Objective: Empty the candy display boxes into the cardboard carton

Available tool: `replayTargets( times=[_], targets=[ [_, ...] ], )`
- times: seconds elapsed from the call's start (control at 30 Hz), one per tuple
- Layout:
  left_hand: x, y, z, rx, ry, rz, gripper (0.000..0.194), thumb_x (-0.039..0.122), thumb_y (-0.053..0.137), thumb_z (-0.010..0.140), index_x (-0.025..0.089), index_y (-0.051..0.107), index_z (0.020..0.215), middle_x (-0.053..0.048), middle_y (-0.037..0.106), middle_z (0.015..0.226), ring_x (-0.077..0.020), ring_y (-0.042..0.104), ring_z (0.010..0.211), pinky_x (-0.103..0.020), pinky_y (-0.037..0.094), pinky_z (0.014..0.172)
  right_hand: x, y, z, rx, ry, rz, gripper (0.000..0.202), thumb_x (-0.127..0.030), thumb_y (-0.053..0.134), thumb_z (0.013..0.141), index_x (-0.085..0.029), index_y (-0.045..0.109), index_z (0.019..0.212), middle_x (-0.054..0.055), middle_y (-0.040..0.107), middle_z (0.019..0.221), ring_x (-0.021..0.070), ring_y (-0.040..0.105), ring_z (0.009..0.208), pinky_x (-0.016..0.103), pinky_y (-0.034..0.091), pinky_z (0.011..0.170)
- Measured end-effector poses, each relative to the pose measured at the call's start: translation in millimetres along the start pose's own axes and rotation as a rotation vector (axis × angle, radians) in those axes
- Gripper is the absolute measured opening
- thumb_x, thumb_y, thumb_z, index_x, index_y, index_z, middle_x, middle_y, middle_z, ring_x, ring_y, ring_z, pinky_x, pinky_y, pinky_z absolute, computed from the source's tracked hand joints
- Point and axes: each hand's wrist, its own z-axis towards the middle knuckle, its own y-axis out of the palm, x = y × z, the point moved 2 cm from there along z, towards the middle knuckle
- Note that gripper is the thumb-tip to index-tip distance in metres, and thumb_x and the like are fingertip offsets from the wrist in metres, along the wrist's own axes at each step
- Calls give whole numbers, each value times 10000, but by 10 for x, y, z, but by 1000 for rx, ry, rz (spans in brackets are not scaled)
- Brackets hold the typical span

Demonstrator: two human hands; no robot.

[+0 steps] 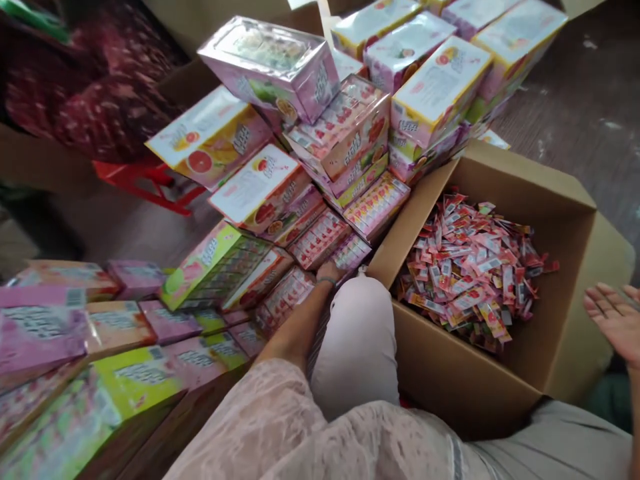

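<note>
My left hand (330, 272) reaches down beside my knee, at a low purple box (350, 252) at the foot of the stacked boxes; its fingers are largely hidden, so its grip is unclear. At the right edge, my right hand (613, 317) is held palm up, fingers spread, with nothing in it. Between my knees stands an open cardboard carton (475, 367) with a heap of small pink and red sachets (470, 267) inside. A box of pink packs (323, 237) lies just above my left hand.
Stacks of fruit-printed boxes (440, 87) rise behind the carton, one with a clear-windowed box (270, 60) tilted on top. More boxes (140, 373) fill the lower left. A red stool (150, 183) stands at the upper left, beneath a person in patterned red clothing (100, 100).
</note>
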Motion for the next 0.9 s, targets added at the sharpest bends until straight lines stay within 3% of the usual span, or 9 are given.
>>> replayTargets(
  times=[0.07,0.17,0.27,0.33,0.43,0.53,0.63,0.73,0.9],
  targets=[
    [7,104,14,29,5,-17,377,401,671,973,113,693,1216,-239,772,1191,-372,741,1176,-429,568,984,22,81,-15,26,2,-3,211,-181,555,1005,-262,611,818,133,690,1107,227,704,1127,551,298,1326],
    [267,27,148,154,141,-112,462,481,564,1055,134,615,1355,-213,710,1363,-332,668,1311,-423,503,1127,46,186,-20,23,-11,-17,263,-158,515,1004,-239,636,784,95,679,1017,206,699,1027,525,294,1324],
    [671,-163,381,270,241,-249,768,588,803,879,93,547,1407,-265,634,1442,-399,584,1401,-475,458,1195,76,256,-26,-10,-28,-78,261,-204,549,973,-242,672,746,92,666,976,211,682,948,503,335,1289],
    [888,-241,535,289,165,-337,1016,588,918,754,43,461,1480,-323,552,1513,-445,494,1485,-513,407,1245,97,262,-15,-36,-41,-123,202,-245,624,919,-264,689,729,95,661,980,218,675,924,491,393,1233],
    [1066,-230,673,289,71,-489,1290,589,934,740,36,200,1645,-356,406,1638,-424,398,1573,-499,353,1290,113,212,28,-60,-75,-151,71,-284,714,807,-283,700,737,103,662,977,237,671,901,506,506,1056],
    [1105,-157,692,303,129,-495,1413,616,922,743,14,56,1683,-363,381,1656,-392,407,1579,-448,340,1302,108,146,62,-67,-109,-127,112,-298,795,702,-271,709,768,99,675,959,237,666,885,465,555,862],
    [1075,-159,657,326,160,-326,1472,703,914,688,-34,110,1677,-392,294,1696,-447,304,1622,-507,296,1321,98,135,47,-85,-127,-100,228,-298,859,618,-248,721,792,88,685,957,210,669,873,379,557,756],
    [1052,-245,614,275,195,-164,1457,752,879,680,-21,155,1681,-391,198,1739,-490,251,1629,-564,314,1296,101,180,-9,-98,-132,-83,349,-324,901,513,-219,719,792,77,687,929,183,665,847,308,549,700],
    [1030,-321,438,183,206,-20,1322,702,850,696,-66,288,1615,-413,459,1558,-505,483,1477,-524,446,1181,124,240,-93,-106,-206,-71,538,-401,942,386,-205,670,806,56,699,926,160,652,813,255,508,632]
  ],
)
